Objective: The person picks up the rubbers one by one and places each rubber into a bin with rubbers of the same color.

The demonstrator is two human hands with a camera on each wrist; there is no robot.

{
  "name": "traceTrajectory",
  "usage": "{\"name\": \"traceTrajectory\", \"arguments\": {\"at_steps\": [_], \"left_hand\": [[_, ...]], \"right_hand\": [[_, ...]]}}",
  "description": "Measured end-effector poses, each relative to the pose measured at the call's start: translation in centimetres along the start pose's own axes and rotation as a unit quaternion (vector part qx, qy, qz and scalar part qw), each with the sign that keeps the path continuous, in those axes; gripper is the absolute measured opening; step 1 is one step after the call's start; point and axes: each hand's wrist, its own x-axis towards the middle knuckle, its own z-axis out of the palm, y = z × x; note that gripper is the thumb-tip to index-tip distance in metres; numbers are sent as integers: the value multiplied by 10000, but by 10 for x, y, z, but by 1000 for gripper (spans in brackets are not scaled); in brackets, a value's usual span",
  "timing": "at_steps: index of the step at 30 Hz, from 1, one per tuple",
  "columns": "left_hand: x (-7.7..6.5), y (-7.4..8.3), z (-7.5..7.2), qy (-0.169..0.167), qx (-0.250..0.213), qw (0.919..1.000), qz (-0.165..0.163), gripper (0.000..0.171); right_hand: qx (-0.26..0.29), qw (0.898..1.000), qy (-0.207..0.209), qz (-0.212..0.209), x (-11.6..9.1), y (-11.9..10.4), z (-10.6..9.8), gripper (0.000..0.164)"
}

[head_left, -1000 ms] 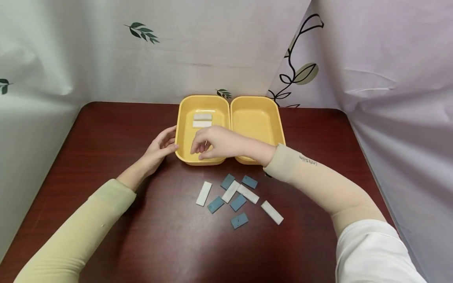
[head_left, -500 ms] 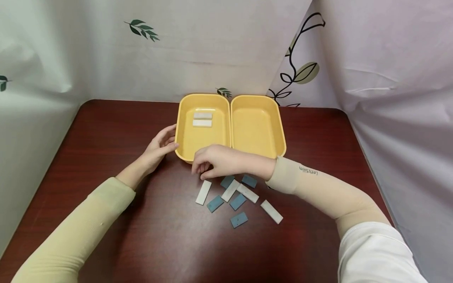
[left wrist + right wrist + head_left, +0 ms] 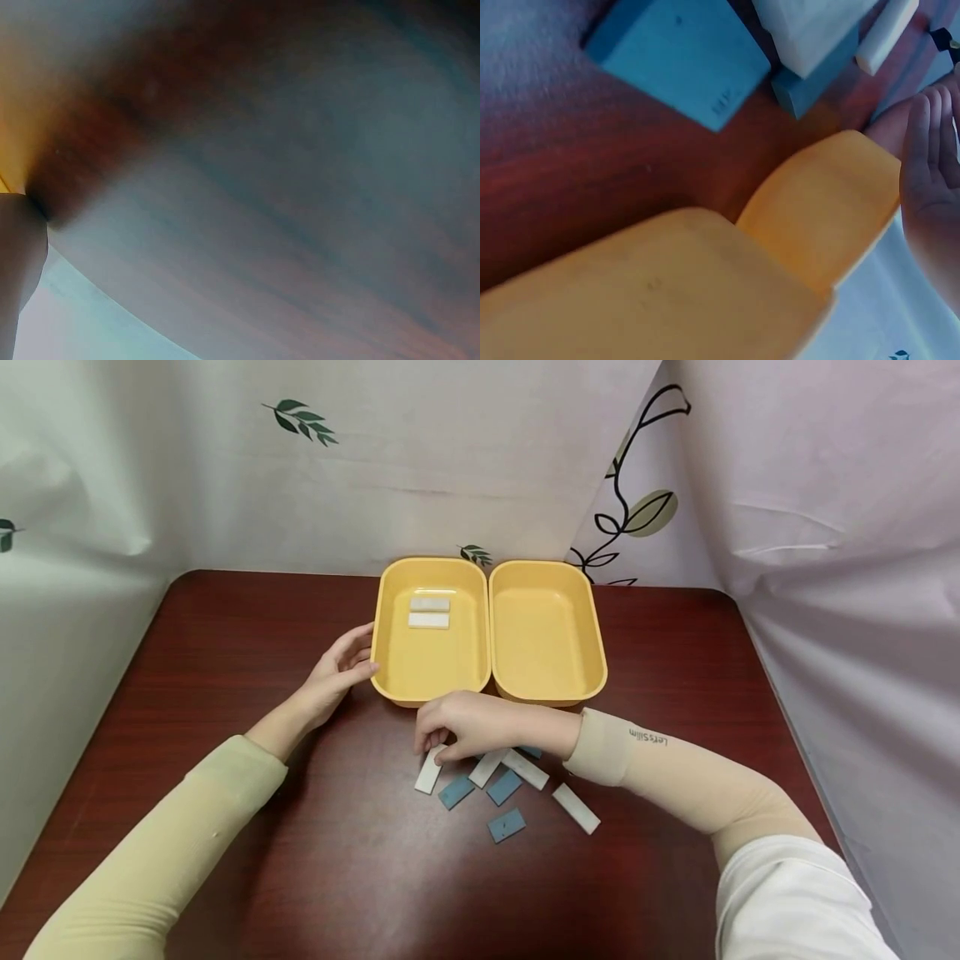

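Note:
Beside the left yellow plastic box (image 3: 438, 681) my left hand (image 3: 330, 681) rests, with its thumb and fingers against the outer left wall. Two white tiles (image 3: 429, 621) lie crosswise inside that box. My right hand (image 3: 468, 724) reaches down in front of the boxes, thumb and fingertips apart on either side of the far end of a white rectangular tile (image 3: 426, 779). That tile lies flat on the table. The right wrist view shows the right hand's fingers (image 3: 921, 124) near a white tile. The left wrist view is blurred, with a fingertip (image 3: 19, 247) at its left edge.
More white tiles (image 3: 576, 808) and several blue tiles (image 3: 507, 826) lie scattered on the dark red table (image 3: 360, 868), some partly under the right hand. A second yellow box (image 3: 547, 668) stands against the first. White patterned curtains (image 3: 450, 468) enclose the table.
My right hand has moved out of the left box, over its front rim, and down to the far end of a white tile on the table. My left hand stays put.

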Motion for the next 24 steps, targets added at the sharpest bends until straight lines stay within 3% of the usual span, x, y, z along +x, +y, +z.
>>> {"name": "traceTrajectory", "arguments": {"at_steps": [6, 24], "left_hand": [[0, 0, 0, 7, 19, 10000, -25, 68], [1, -1, 0, 33, 19, 10000, -17, 69]], "right_hand": [[-337, 9994, 94, -63, 1, 4, 8, 21], [-403, 9990, 0, -197, 5, 17, 22, 23]]}}
